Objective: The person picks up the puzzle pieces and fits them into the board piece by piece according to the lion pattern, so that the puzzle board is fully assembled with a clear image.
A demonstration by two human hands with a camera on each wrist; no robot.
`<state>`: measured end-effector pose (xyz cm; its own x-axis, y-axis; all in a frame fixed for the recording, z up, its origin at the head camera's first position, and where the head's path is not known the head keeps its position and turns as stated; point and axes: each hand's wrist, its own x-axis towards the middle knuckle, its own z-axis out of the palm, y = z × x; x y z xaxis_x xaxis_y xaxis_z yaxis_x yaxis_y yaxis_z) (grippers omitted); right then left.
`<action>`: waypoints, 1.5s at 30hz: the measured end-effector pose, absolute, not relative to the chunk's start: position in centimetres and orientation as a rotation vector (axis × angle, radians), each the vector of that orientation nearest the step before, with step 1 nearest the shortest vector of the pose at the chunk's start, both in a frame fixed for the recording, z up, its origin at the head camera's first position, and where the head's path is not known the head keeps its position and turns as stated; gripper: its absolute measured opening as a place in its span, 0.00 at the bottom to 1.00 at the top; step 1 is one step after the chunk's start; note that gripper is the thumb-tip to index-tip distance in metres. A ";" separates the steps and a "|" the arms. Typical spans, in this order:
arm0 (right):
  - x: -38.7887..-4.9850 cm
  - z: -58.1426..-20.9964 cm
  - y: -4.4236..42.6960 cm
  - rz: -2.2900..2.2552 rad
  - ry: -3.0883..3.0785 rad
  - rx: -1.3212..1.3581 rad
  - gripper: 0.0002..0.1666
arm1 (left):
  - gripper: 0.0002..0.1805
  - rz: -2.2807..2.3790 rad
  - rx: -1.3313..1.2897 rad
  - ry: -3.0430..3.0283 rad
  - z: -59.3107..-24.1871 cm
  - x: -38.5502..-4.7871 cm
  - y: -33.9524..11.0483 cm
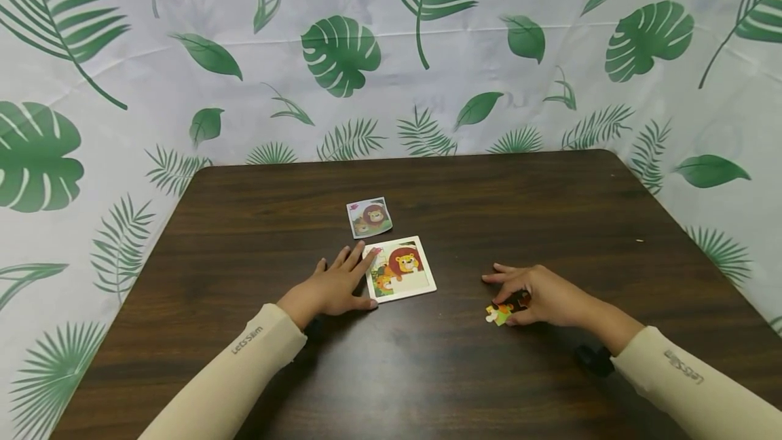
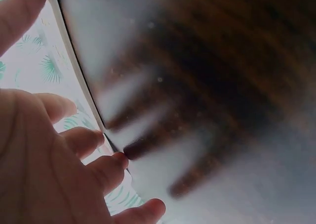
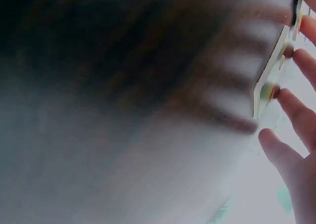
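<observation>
A square puzzle board (image 1: 400, 294) with a lion picture lies mid-table, with bare pale patches at its lower right and upper left. My left hand (image 1: 336, 287) rests at its left side, fingers spread, fingertips on the edge. In the left wrist view, those fingers (image 2: 106, 172) lie over the table surface. To the right, my right hand (image 1: 544, 297) reaches down onto loose puzzle pieces (image 1: 497, 314), coloured green, orange and dark. In the right wrist view, fingertips touch a pale-edged puzzle piece (image 3: 266, 85), while the thumb stands apart from it. The hand partly hides the pieces.
A small printed picture card (image 1: 369, 218) of the lion lies just behind the board. Dark wood-grain table (image 1: 293, 202) spreads around both hands. A white cloth with green leaves (image 1: 427, 87) hangs behind it. A tiny pale scrap (image 1: 639, 241) lies at far right.
</observation>
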<state>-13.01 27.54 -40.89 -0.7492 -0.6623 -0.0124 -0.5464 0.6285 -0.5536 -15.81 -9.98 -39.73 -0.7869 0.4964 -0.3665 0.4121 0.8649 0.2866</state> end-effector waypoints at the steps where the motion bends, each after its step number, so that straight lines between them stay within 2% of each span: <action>1: -13.0 -40.9 27.5 -0.779 2.647 -1.006 0.18 | 0.49 0.265 0.668 2.601 -39.7 -15.8 -10.0; 9: -14.2 -39.7 25.2 -0.717 2.677 -1.035 0.15 | 0.50 0.275 0.667 2.597 -39.8 -15.7 -10.0; 24: -17.1 -40.0 13.9 -0.639 2.806 -1.045 0.13 | 0.49 0.268 0.670 2.593 -39.7 -15.7 -10.0; 45: -17.6 -40.3 12.3 -0.561 2.817 -1.031 0.20 | 0.48 0.264 0.655 2.600 -39.5 -15.4 -10.0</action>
